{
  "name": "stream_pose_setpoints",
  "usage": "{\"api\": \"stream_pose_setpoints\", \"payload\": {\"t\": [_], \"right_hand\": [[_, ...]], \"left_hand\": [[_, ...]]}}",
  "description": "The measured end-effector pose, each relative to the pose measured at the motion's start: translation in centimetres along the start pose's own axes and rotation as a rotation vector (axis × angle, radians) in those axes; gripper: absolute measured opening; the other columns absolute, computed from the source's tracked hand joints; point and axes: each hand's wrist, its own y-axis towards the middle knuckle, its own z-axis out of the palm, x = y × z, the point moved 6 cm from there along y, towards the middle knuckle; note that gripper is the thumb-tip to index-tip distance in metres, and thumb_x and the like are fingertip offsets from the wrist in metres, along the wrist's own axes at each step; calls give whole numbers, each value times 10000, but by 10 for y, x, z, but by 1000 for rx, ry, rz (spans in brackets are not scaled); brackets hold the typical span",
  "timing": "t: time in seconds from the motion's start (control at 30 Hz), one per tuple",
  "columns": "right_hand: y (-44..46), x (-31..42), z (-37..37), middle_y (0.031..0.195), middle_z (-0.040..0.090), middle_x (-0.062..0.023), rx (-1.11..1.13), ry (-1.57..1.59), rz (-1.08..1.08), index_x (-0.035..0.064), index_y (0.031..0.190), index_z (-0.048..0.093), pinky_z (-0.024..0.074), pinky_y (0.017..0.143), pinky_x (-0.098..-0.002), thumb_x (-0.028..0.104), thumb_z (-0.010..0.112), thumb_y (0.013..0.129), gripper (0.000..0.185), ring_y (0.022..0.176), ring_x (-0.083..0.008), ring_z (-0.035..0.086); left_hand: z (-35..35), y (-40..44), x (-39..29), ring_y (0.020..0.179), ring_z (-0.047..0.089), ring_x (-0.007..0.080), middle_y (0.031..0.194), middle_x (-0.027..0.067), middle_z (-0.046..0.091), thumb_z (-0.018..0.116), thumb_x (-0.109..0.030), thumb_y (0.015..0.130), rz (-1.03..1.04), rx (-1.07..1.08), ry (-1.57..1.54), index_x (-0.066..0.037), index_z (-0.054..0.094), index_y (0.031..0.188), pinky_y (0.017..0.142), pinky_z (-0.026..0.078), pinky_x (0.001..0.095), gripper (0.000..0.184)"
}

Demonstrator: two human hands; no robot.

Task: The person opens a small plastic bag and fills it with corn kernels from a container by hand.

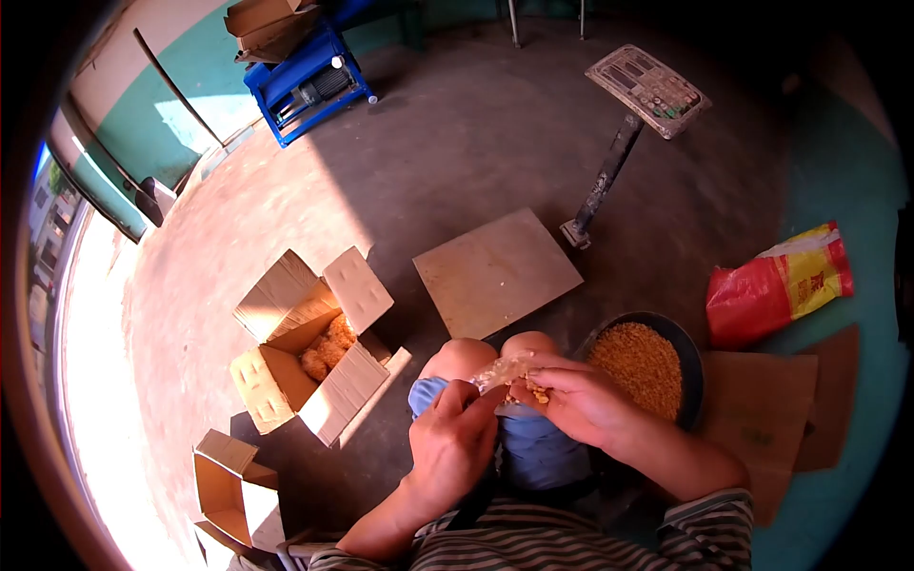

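A small clear plastic bag [499, 372] is between my hands above my lap. My left hand [449, 430] is closed, its thumb and forefinger pinching the near edge of the bag. My right hand [583, 398] is curled at the bag's right side, with small orange-yellow kernel-like pieces [533, 388] in its fingers. Whether those pieces lie inside the bag or at its mouth I cannot tell. To the right of my right hand, a dark round basin [692, 360] holds a heap of loose orange pieces [636, 369].
An open cardboard box [328, 404] with filled bags [329, 348] stands left; another box [262, 509] is nearer me. Ahead is a floor scale platform [497, 269] with its display [647, 88]. A red-yellow sack [776, 285] and flat cardboard [762, 400] lie right. A blue machine [309, 86] stands far back.
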Motion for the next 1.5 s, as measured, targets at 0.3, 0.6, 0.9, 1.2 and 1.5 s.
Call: {"api": "stream_pose_setpoints", "payload": {"t": [0.3,0.6,0.9,1.2,1.5], "right_hand": [[-2,-1,5,1201,608,-127,33,-25,14,-31,1229,570,479,990,-356,34,500,985,261,1100,-184,593],[-8,3,24,1210,616,-58,76,-158,116,24,1287,555,447,963,-327,112,516,998,304,1149,-132,557],[-12,3,38,1301,556,-23,99,-210,131,56,1400,476,416,1002,-341,146,503,1009,402,1213,-118,502],[2,-10,36,1248,562,-54,227,-228,103,-11,1375,474,415,1004,-290,112,515,1001,396,1180,-107,518],[-26,5,51,1273,581,-101,300,-516,64,-42,1400,453,442,1014,-276,99,520,1018,413,1172,-130,552]], "left_hand": [[-1,1,2,736,626,262,864,98,590,680,29,742,13,-53,94,-39,708,1099,636,510,348,364],[0,3,0,724,627,266,835,103,593,680,35,761,3,-104,92,-23,662,1183,638,510,351,426],[-19,9,-10,649,604,244,797,105,586,659,83,761,32,-170,88,-3,653,1195,588,488,332,443],[-9,7,4,716,636,282,862,105,608,675,6,777,-100,-51,128,-23,634,1231,616,521,363,457],[-3,6,3,730,651,288,860,119,618,662,21,787,-88,-22,-1,-24,637,1234,629,525,355,450]]}}
